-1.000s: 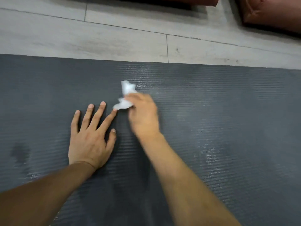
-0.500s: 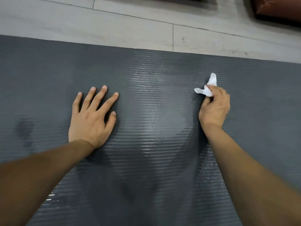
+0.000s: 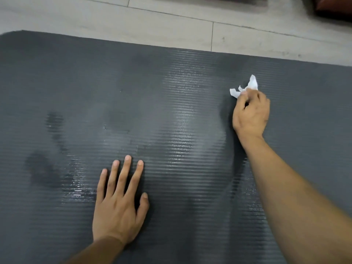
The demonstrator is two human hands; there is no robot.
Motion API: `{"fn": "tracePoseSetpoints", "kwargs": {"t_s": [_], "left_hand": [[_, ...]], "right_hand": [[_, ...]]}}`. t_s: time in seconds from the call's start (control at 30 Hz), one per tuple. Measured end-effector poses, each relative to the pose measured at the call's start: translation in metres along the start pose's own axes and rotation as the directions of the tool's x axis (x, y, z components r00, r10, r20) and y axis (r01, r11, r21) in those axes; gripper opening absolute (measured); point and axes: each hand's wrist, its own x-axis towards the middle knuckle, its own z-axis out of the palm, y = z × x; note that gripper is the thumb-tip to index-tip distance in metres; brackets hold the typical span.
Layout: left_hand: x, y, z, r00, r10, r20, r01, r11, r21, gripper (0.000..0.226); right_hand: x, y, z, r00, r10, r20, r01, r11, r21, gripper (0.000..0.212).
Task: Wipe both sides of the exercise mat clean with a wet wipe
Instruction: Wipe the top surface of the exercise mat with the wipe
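Exercise mat (image 3: 171, 103), dark grey and ribbed, lies flat on the pale tiled floor (image 3: 152, 21), streaked with wet sheen. Left hand (image 3: 120, 204) presses flat on it, fingers straight and slightly spread. Right hand (image 3: 251, 111) curls round a crumpled white wet wipe (image 3: 245, 87), holding it against the mat near its far edge. No writing is readable.

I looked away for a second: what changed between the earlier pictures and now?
The right hand swept the wet wipe rightward across the mat, away from the left hand. Unchanged: its hold on the wipe, and the left hand pressed flat on the mat.
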Motion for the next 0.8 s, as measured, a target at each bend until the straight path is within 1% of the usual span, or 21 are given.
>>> {"fn": "tracePoseSetpoints", "kwargs": {"t_s": [0.03,0.07,0.17,0.23,0.27,0.3,0.33,0.37,0.43,0.47,0.53,0.57,0.6,0.63,0.67,0.73,0.77,0.8], "left_hand": [[0.000,0.000,0.000,1.000,0.000,0.001,0.000,1.000,0.005,0.075],[-0.001,0.000,0.000,1.000,0.000,0.000,0.000,1.000,0.000,0.075],[-0.001,-0.002,0.001,1.000,0.003,-0.010,-0.003,1.000,-0.011,0.075],[-0.001,-0.002,0.002,1.000,0.001,-0.017,-0.001,1.000,-0.016,0.075],[-0.001,-0.002,0.002,1.000,0.002,-0.023,-0.003,1.000,-0.018,0.075],[0.000,-0.003,0.003,1.000,0.004,-0.027,-0.005,1.000,-0.019,0.075],[0.000,-0.003,0.003,1.000,0.005,-0.029,-0.005,1.000,-0.022,0.076],[0.001,-0.003,0.003,1.000,0.006,-0.030,-0.007,1.000,-0.025,0.076],[0.001,-0.003,0.002,1.000,0.010,-0.028,-0.011,0.999,-0.031,0.076],[0.001,-0.003,0.002,1.000,0.010,-0.026,-0.011,0.999,-0.031,0.076],[0.002,-0.003,0.002,1.000,0.009,-0.019,-0.009,1.000,-0.025,0.076],[0.003,-0.002,0.002,1.000,0.008,-0.015,-0.008,1.000,-0.024,0.076],[0.002,-0.002,0.002,1.000,0.007,-0.014,-0.008,1.000,-0.026,0.076],[0.002,-0.003,0.001,1.000,0.008,-0.014,-0.008,1.000,-0.028,0.075],[0.002,-0.003,0.001,1.000,0.009,-0.016,-0.009,1.000,-0.027,0.075],[0.001,-0.002,0.001,1.000,0.006,-0.024,-0.006,1.000,-0.030,0.075],[0.001,-0.002,0.001,1.000,0.004,-0.029,-0.005,0.999,-0.037,0.075],[0.002,-0.001,0.000,0.999,0.003,-0.033,-0.004,0.999,-0.041,0.075]], "right_hand": [[0.000,-0.001,0.000,0.999,0.029,0.030,-0.028,0.999,-0.022,0.043],[-0.001,-0.003,0.000,0.997,0.060,0.046,-0.058,0.997,-0.057,0.040],[-0.002,-0.012,-0.004,0.993,0.098,0.058,-0.086,0.978,-0.188,0.030],[0.000,-0.023,-0.002,0.986,0.145,0.077,-0.123,0.963,-0.240,0.029],[-0.003,-0.035,0.003,0.987,0.133,0.093,-0.107,0.963,-0.246,0.027],[-0.010,-0.052,0.010,0.989,0.082,0.123,-0.053,0.973,-0.224,0.024],[-0.021,-0.074,0.019,0.985,-0.010,0.171,0.039,0.985,-0.170,0.024],[-0.037,-0.100,0.030,0.965,-0.134,0.225,0.158,0.983,-0.092,0.025],[-0.074,-0.151,0.051,0.873,-0.394,0.287,0.396,0.917,0.054,0.028],[-0.087,-0.170,0.055,0.829,-0.481,0.286,0.473,0.875,0.099,0.028],[-0.087,-0.178,0.052,0.770,-0.568,0.290,0.546,0.822,0.159,0.036],[-0.080,-0.166,0.045,0.753,-0.592,0.287,0.577,0.804,0.143,0.039],[-0.071,-0.145,0.037,0.753,-0.589,0.292,0.590,0.802,0.096,0.040],[-0.060,-0.119,0.028,0.784,-0.548,0.293,0.567,0.823,0.022,0.037],[-0.046,-0.088,0.017,0.841,-0.459,0.286,0.500,0.861,-0.088,0.033],[-0.021,-0.027,-0.014,0.942,-0.203,0.265,0.281,0.912,-0.299,0.025],[-0.015,-0.004,-0.032,0.969,-0.093,0.230,0.173,0.918,-0.358,0.023],[-0.012,0.011,-0.046,0.979,-0.031,0.202,0.112,0.909,-0.401,0.023]]}}
